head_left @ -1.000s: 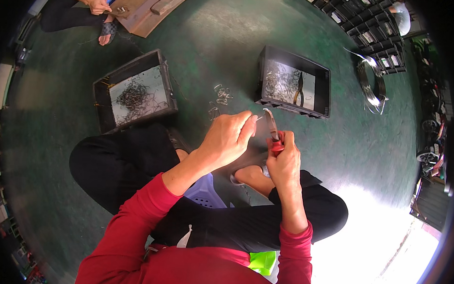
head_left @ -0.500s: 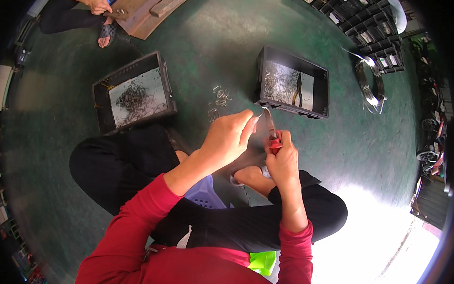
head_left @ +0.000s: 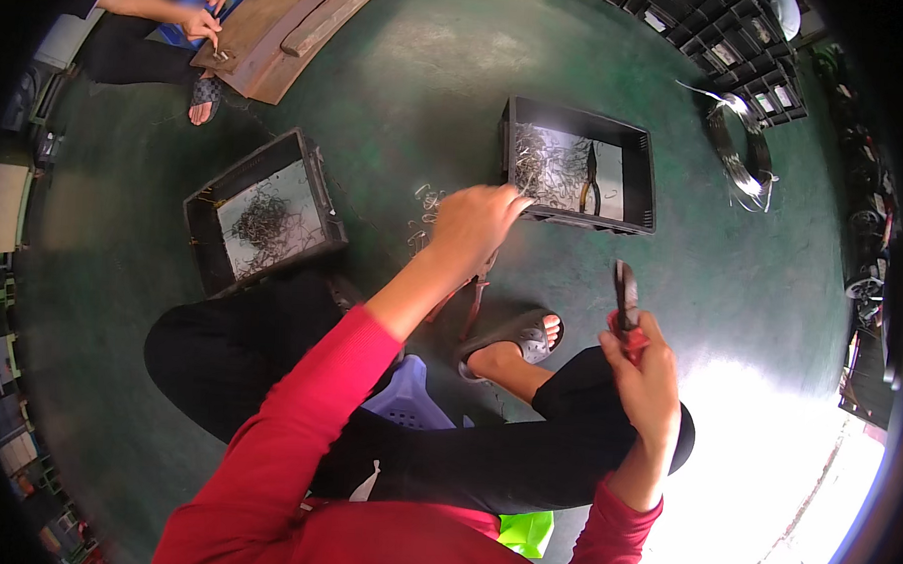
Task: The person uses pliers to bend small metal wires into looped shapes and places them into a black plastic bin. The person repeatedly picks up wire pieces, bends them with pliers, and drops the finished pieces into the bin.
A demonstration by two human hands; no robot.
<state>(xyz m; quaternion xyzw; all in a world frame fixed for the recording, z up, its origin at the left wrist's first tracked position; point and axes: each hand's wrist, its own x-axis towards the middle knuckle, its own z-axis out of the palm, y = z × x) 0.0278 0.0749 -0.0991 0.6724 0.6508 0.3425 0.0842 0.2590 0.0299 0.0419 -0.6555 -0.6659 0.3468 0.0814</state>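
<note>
My left hand (head_left: 471, 223) reaches to the near left corner of the right-hand black crate (head_left: 583, 222). Its thumb and fingers are pinched together; anything between them is too small to make out. In my right hand (head_left: 652, 379) is a pair of pliers (head_left: 626, 293) with red grips, jaws pointing up, held above my right knee. Many bent wire pieces (head_left: 543, 161) lie in that crate beside dark pliers (head_left: 590, 177). Below my left hand, another red-handled tool (head_left: 476, 301) rests on the floor, partly hidden. Loose bent wires (head_left: 421, 221) lie to its left.
At the left stands a second black crate (head_left: 321, 183) with a heap of wire pieces (head_left: 265, 221). A wire coil (head_left: 739, 158) and stacked black crates (head_left: 728, 43) are far right. A co-worker's hand (head_left: 200, 25) works at a wooden board (head_left: 291, 38). My sandalled foot (head_left: 514, 349) is near.
My left hand has moved away from the pliers, up to the right-hand crate's edge. My right hand has drawn back to the right and down, still holding its pliers.
</note>
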